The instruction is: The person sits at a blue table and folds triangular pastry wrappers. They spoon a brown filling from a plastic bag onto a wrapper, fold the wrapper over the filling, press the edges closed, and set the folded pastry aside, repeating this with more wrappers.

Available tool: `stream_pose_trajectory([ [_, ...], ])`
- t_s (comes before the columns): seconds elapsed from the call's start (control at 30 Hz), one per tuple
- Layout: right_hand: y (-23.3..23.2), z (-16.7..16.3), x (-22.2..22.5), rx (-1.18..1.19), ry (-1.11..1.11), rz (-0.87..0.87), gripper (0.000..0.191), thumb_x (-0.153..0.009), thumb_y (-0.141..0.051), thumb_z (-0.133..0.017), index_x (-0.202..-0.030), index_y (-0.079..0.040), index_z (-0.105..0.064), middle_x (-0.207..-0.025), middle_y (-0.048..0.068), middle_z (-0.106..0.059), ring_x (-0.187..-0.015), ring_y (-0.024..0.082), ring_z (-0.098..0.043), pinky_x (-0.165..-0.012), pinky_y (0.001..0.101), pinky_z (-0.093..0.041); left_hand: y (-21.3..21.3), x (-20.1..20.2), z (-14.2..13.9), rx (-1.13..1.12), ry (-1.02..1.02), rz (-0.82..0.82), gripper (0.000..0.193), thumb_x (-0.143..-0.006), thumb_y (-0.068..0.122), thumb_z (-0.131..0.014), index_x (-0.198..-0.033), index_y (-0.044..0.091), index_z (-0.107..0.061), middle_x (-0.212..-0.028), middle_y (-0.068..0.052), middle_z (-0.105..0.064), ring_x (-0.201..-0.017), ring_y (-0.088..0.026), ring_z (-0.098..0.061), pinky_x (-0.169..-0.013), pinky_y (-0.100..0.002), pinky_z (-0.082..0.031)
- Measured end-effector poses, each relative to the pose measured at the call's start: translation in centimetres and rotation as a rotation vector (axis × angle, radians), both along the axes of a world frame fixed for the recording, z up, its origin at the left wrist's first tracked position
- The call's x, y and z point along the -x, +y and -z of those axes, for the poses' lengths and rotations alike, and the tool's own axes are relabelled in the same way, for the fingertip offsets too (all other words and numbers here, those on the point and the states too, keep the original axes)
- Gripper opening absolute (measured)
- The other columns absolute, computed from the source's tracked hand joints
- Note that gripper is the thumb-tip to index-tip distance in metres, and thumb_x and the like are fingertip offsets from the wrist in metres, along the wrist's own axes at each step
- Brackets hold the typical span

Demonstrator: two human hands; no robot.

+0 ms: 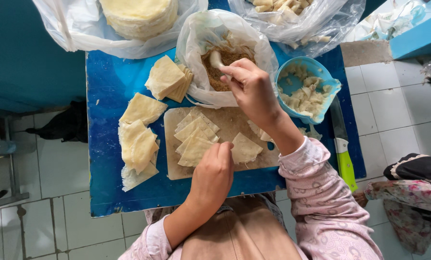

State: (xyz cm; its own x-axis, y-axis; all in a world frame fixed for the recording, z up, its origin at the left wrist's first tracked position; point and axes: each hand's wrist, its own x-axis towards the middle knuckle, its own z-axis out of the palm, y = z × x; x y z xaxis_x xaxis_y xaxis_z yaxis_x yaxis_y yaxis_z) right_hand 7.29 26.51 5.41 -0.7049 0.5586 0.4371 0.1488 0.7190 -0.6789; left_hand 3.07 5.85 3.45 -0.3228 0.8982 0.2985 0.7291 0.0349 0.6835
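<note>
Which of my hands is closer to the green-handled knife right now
Right. Your right hand holds a spoon in the filling bag, just left of the green-handled knife past the blue bowl. Your left hand rests on the cutting board, farther left.

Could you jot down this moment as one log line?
right hand: holds spoon in brown filling | left hand: rests on dough wrappers | cutting board on blue table

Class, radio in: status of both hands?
Right hand holds spoon in brown filling. Left hand pins wrapper on cutting board. Nothing blocking.
</note>
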Motion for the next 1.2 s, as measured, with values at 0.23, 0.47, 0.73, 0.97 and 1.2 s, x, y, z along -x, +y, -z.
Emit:
stream_pose_trajectory([
  [0.23, 1.3, 1.1, -0.5, 0.267, 0.079, 0.195, 0.007, -0.104, -0.001, -0.06, -0.107, 0.003, -0.066, -0.083, 0.01, -0.075, -0.077, 0.014, -0.078, -0.064, 0.0252, -0.061, -0.5, 0.3, -0.2, 0.068, -0.116, -0.01, 0.011, -0.096, 0.007, -0.062, -0.106, 0.002, -0.061, -0.095, -0.017, -0.063, -0.082, -0.037, -0.065, -0.069, -0.043, -0.054],
  [0.47, 3.9, 3.2, 0.6, 0.626, 0.107, 0.225, 0.011, -0.106, -0.009, -0.052, -0.106, -0.001, -0.059, -0.087, 0.012, -0.077, -0.075, 0.016, -0.079, -0.063, 0.0277, -0.064, -0.5, 0.3, 0.1, 0.047, -0.016, -0.038, 0.02, -0.095, 0.007, -0.062, -0.113, 0.001, -0.059, -0.1, -0.017, -0.06, -0.087, -0.037, -0.066, -0.071, -0.042, -0.055],
  [0.73, 4.4, 1.6, -1.9, 0.759, 0.291, 0.222, 0.011, -0.105, -0.006, -0.05, -0.107, 0.0, -0.059, -0.09, 0.019, -0.076, -0.076, 0.023, -0.079, -0.067, 0.0341, -0.067, -0.8, 0.4, 0.1, 0.053, -0.106, -0.048, 0.021, -0.095, 0.006, -0.062, -0.115, 0.002, -0.06, -0.101, -0.017, -0.062, -0.085, -0.037, -0.067, -0.07, -0.042, -0.055],
  [0.97, -0.8, -0.6, -9.0, 0.89, 0.313, 0.169, 0.011, -0.105, -0.007, -0.053, -0.107, 0.002, -0.059, -0.094, 0.02, -0.073, -0.08, 0.026, -0.077, -0.072, 0.0366, -0.066, -1.1, 0.6, 0.0, 0.046, -0.228, -0.016, 0.019, -0.095, 0.006, -0.064, -0.113, 0.002, -0.061, -0.1, -0.017, -0.063, -0.085, -0.038, -0.067, -0.072, -0.043, -0.054],
  [1.2, -8.1, 0.8, -13.7, 0.827, 0.162, 0.225, 0.015, -0.106, -0.007, -0.052, -0.106, 0.005, -0.06, -0.093, 0.022, -0.074, -0.082, 0.027, -0.078, -0.075, 0.0357, -0.066, -1.3, 0.5, 0.2, -0.02, -0.285, -0.022, 0.02, -0.094, 0.002, -0.064, -0.114, 0.001, -0.061, -0.104, -0.018, -0.064, -0.088, -0.037, -0.067, -0.075, -0.042, -0.054],
])
